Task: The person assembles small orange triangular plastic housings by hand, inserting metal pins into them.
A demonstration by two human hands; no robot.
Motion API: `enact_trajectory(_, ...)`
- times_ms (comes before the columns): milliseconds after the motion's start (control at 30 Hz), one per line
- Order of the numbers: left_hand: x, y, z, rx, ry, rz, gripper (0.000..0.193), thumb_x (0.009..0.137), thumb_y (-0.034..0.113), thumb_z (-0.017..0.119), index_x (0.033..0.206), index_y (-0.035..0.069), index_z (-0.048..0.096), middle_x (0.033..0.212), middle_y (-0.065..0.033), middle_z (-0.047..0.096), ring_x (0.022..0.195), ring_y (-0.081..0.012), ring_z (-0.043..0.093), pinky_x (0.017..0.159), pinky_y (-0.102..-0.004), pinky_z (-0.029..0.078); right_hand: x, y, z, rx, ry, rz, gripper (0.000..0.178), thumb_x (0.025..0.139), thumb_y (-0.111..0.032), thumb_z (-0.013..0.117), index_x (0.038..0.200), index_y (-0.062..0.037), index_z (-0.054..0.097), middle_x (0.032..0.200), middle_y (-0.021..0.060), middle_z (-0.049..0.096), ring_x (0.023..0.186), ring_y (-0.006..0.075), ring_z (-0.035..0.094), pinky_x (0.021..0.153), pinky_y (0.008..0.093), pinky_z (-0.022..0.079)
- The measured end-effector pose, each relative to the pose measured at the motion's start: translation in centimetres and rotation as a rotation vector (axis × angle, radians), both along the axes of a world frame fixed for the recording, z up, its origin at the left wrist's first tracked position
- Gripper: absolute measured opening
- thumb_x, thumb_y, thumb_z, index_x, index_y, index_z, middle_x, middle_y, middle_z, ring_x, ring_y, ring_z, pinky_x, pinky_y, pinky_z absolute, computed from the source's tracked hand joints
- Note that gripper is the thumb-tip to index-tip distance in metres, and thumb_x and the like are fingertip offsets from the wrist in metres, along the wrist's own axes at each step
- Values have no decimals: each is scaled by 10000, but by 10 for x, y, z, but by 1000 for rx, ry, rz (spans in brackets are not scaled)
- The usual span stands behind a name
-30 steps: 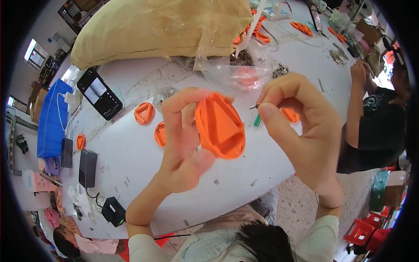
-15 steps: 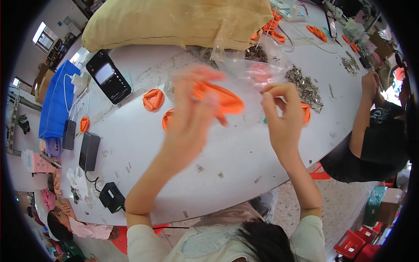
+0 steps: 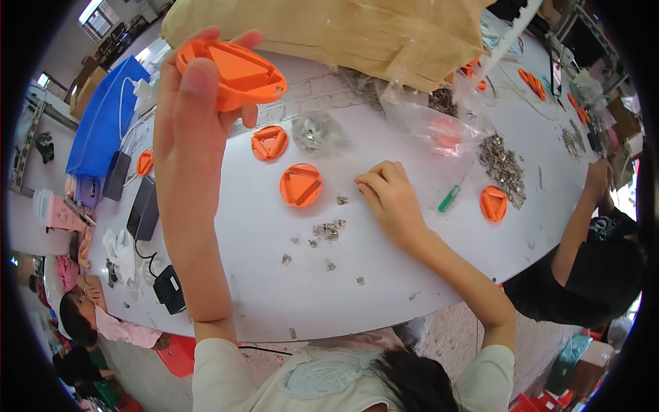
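Note:
My left hand point(image 3: 189, 103) is raised at the upper left, its thumb and fingers closed on an orange plastic shell point(image 3: 240, 72) with a triangular recess and a small loop at one end. Lower, over the middle of the table, my right hand point(image 3: 395, 206) has its fingertips pinched together; what they hold, if anything, is hidden. Small metal clips point(image 3: 329, 230) lie scattered to its left. Two round orange shells with triangular recesses, a nearer one point(image 3: 301, 185) and a farther one point(image 3: 269, 143), rest between my hands. A green-handled screwdriver point(image 3: 449, 198) lies right of my right hand.
Another orange shell point(image 3: 493, 204) sits beside a heap of metal parts point(image 3: 504, 168). A large tan sack point(image 3: 329, 34) and clear plastic bags point(image 3: 439, 127) occupy the far side. At left stand a blue bin point(image 3: 106, 117) and black boxes. A person point(image 3: 576, 254) sits at right.
My left hand has risen up and left with the orange shell. My right hand has moved left and down, uncovering the screwdriver. More small metal clips show mid-table; the phone is hidden.

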State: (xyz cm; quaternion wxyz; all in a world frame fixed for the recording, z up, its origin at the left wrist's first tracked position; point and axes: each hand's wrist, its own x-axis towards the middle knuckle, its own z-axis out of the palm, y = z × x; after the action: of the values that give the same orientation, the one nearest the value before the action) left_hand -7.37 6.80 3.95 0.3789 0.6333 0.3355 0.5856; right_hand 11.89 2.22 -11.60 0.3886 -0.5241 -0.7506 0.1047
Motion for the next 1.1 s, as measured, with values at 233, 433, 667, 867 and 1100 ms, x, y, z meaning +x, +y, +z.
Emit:
enact_trajectory(233,-2,-6,10,20,5,37,616,822,514,415,1197,27,381,1148,-189,479,813,-132,530,618,-225,408,-29,40,52,366,-95,51,172,645,-30,604,814,-55,590,921,117,462,877,269,429,726,340,392)
enact_trajectory(433,-14,0,-3,17,-27,60,603,825,504,415,1197,30,383,1137,-177,491,818,-133,534,627,-224,403,-41,72,48,341,-461,42,105,608,-59,570,702,-59,616,990,134,451,964,267,402,817,348,332)
enact_trajectory(667,-32,-7,-7,25,-46,115,594,831,498,405,1196,30,387,1137,-175,492,824,-136,535,634,-225,401,-48,86,56,136,-640,232,121,680,-100,577,783,-75,636,1099,120,417,1050,286,347,877,391,259)
enact_trajectory(867,-43,-14,-24,-28,-41,136,586,836,492,396,1195,29,389,1137,-174,493,829,-139,536,640,-226,400,-58,104,34,414,-873,51,48,570,-89,582,576,-61,621,1039,123,465,1015,263,366,845,368,275)
enact_trajectory(1100,-39,-17,-38,-70,-42,126,578,841,486,386,1194,28,392,1137,-172,494,835,-142,537,647,-228,399,-58,116,22,334,-707,88,49,532,-72,584,558,-38,608,981,126,466,941,272,377,787,381,293)
